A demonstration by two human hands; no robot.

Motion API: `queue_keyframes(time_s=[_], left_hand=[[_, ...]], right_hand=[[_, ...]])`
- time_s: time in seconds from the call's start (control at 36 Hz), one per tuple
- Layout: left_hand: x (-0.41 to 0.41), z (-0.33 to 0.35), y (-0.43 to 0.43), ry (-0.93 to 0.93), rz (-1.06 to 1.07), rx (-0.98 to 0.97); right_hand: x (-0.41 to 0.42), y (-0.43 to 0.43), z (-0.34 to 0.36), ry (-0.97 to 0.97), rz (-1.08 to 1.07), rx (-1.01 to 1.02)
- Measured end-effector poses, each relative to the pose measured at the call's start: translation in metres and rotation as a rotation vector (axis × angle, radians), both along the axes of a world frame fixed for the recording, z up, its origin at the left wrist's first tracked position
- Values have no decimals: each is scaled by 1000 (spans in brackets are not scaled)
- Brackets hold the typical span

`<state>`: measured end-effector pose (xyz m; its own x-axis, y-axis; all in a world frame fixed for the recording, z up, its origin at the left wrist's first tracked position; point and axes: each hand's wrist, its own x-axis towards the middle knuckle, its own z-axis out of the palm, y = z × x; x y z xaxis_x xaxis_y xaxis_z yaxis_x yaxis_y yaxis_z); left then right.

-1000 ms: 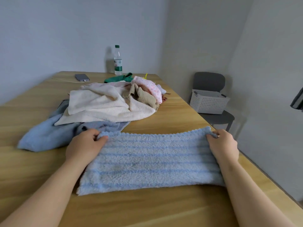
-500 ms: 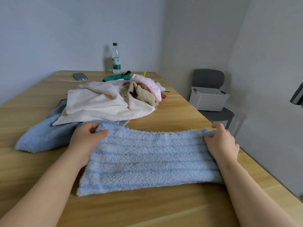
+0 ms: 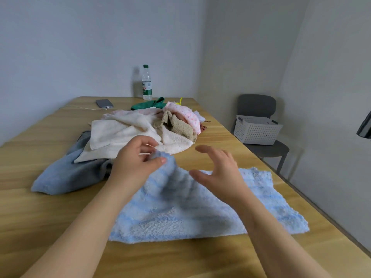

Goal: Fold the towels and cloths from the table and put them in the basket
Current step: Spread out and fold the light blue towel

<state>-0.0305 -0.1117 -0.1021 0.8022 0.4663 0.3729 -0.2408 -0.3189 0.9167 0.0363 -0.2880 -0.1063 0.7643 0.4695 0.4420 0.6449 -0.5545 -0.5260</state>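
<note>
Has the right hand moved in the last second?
Yes. The right hand has left the corner of the towel near the right edge of the table and moved left, toward the left hand; it now hovers open.

One each: striped towel [image 3: 261,197], basket [image 3: 257,131], bottle [image 3: 147,85], phone [image 3: 104,103], chair [image 3: 257,105].

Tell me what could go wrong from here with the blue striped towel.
1. Only the left hand pinches one corner of the blue striped towel; the right hand is open above it, so the fold may land skewed.
2. The towel's right edge lies near the table edge and might slide off.
3. The basket sits on a chair beside the table; a loose fold could open on the way.
</note>
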Motion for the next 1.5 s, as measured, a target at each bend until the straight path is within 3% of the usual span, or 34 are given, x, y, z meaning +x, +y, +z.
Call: queue_keyframes(time_s=[0.11, 0.25, 0.39, 0.5, 0.67, 0.75, 1.0, 1.08, 1.33, 1.5], left_hand=[[-3, 4, -10, -25, -90, 47], [-6, 8, -5, -26, -168, 81], [-9, 8, 15, 440, -190, 470], [-15, 8, 26, 525, -161, 599], [-22, 29, 29, 293, 53, 517], [-24, 51, 20, 135, 96, 399], [-51, 151, -14, -224, -99, -178], [-75, 181, -28, -339, -180, -288], [-141, 231, -43, -303, -395, -175], [-130, 225, -41, -64, -273, -33]], right_hand=[[-12, 36, 4, 270, 219, 98], [-11, 49, -13, 302, 229, 409], [-5, 38, -13, 337, 142, 591], [-6, 33, -6, 344, 140, 609], [-8, 13, 27, 214, 107, 532], [-12, 2, 58, 138, 88, 599], [-49, -35, 159, -29, 66, 745], [-71, -47, 186, -47, 96, 812], [-116, -75, 228, -67, 128, 797], [-105, -81, 221, 8, 90, 646]])
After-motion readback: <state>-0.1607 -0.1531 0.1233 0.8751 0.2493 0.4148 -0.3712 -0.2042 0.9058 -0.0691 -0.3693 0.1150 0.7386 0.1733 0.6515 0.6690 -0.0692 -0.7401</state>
